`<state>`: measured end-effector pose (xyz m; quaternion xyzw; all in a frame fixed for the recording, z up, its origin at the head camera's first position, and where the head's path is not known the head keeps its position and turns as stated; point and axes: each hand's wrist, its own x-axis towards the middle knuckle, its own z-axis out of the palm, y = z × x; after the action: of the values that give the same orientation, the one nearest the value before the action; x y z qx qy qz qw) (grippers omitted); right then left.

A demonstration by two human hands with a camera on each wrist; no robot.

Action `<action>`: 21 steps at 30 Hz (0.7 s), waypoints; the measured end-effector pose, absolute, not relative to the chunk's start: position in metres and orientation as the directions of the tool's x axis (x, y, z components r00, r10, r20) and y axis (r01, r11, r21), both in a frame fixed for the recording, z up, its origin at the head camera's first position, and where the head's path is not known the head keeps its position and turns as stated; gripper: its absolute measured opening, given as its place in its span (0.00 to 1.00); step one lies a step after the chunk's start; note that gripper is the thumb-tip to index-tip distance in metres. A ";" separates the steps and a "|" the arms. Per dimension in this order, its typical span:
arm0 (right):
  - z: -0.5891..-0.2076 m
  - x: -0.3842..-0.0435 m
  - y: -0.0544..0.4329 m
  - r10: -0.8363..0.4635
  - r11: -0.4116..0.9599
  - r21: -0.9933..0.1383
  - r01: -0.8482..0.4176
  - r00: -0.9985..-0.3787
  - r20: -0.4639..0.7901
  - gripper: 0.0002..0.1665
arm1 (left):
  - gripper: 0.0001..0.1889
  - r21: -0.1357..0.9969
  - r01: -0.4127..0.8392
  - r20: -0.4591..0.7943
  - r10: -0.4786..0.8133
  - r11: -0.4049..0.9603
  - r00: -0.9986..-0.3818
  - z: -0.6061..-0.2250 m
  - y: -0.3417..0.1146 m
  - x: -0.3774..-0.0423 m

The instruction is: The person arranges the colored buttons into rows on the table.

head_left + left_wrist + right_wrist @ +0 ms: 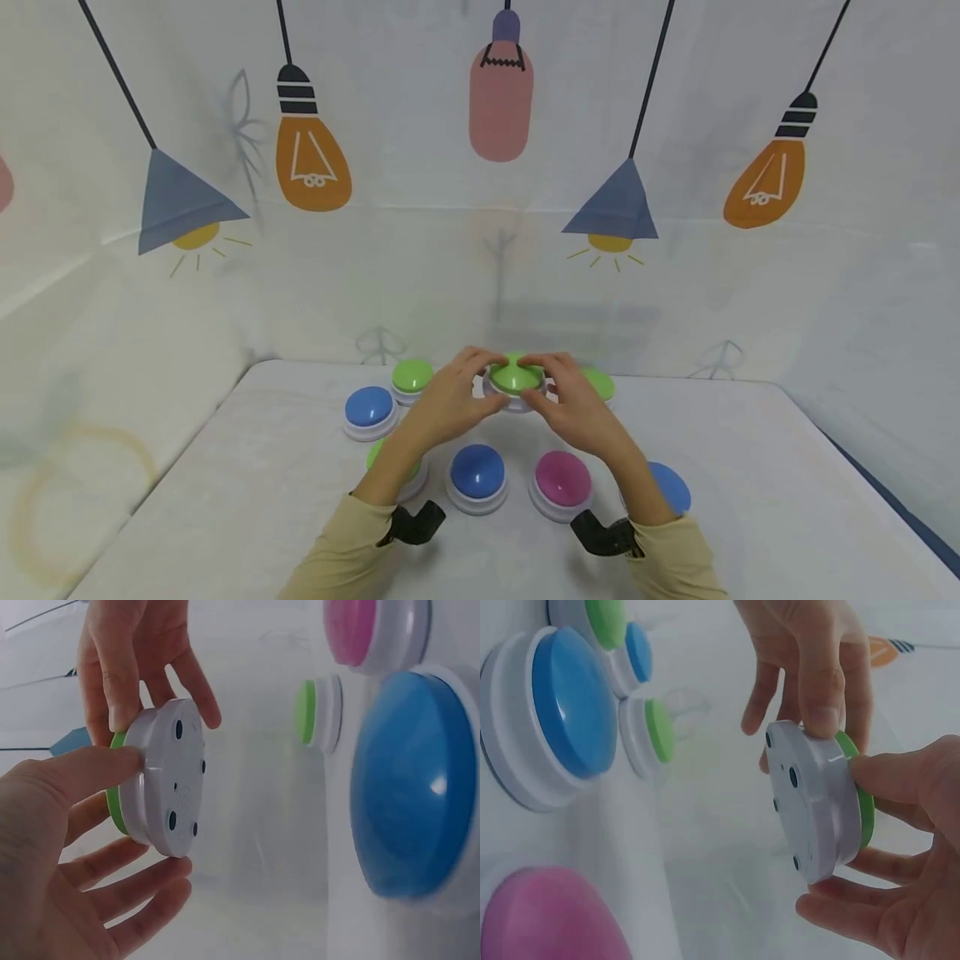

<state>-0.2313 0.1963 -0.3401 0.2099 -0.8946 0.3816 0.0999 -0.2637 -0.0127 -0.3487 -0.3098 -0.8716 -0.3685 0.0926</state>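
Both hands hold one green push button (516, 377) with a white base, lifted above the far part of the table. My left hand (456, 398) grips its left side, thumb on the white rim. From the right side my right hand (576, 408) grips it, fingertips on the green dome and thumb at the base. In the left wrist view the button's white underside (180, 787), with small dark holes, is clear of the tabletop. Nearest below the hands are a blue button (477, 472) and a pink button (562, 478).
At the left stand a green button (412, 375), a blue button (369, 407) and another green one partly behind my left forearm. A green button (600, 383) shows behind my right hand. My right forearm partly covers a blue button (670, 487). A printed curtain (420, 275) hangs behind the white table (750, 467).
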 end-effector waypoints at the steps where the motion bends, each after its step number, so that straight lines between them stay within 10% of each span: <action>1: -0.340 -0.230 0.194 -0.306 0.621 -0.635 -0.458 -0.889 0.342 0.25 | 0.25 0.579 0.615 0.400 0.471 0.535 -0.786 -0.349 -0.016 -0.262; 21: -0.346 -0.208 0.143 -0.422 0.623 -0.505 -0.597 -0.800 0.426 0.23 | 0.25 0.477 0.682 0.501 0.466 0.555 -0.729 -0.361 -0.086 -0.223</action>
<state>-0.2080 0.1429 -0.3463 0.2861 -0.8908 0.3266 0.1344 -0.2234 -0.0860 -0.3614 -0.3310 -0.8670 -0.3362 0.1606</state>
